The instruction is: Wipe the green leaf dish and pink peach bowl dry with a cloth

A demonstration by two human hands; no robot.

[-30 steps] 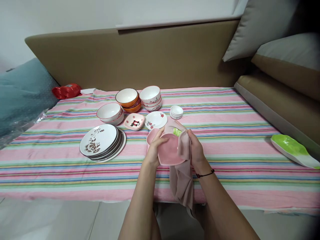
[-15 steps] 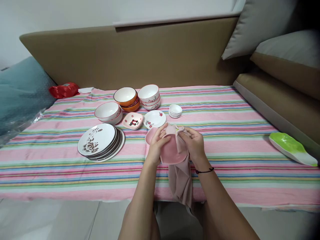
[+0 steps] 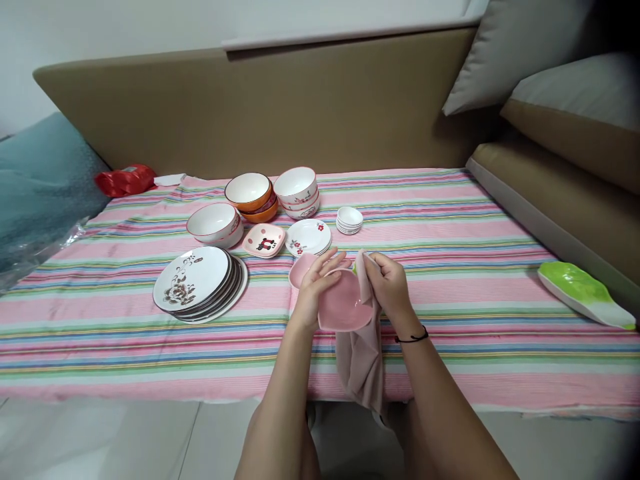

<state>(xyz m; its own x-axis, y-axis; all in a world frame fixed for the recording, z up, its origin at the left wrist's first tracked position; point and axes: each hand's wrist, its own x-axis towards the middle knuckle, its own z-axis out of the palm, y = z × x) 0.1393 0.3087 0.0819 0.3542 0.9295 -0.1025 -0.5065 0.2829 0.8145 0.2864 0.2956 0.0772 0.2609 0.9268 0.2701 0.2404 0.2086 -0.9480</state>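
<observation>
Tilted toward me, a glossy pink bowl (image 3: 343, 307) is held above the striped cloth. My left hand (image 3: 314, 287) grips its left rim, the thumb over the inside and the other fingers behind. My right hand (image 3: 390, 283) is closed on a dusty-pink cleaning cloth (image 3: 361, 363), part of which lies against the bowl's right side while the rest hangs below. Just behind my left hand, a second pink dish (image 3: 300, 269) rests on the striped cloth, partly covered by my fingers.
Brown-flowered plates (image 3: 193, 280) are stacked at left. Behind stand white bowls (image 3: 214, 223), orange bowls (image 3: 250, 193) and more white bowls (image 3: 297, 189). A cat dish (image 3: 264, 241), flowered plates (image 3: 309, 237) and tiny dishes (image 3: 349, 219) sit nearer. A green leaf-shaped dish (image 3: 583, 293) lies far right.
My right hand has drawn the cloth slightly outward to the bowl's right rim, baring more of the inside. The left fingers have spread a little; the bowl stays nearly in place.
</observation>
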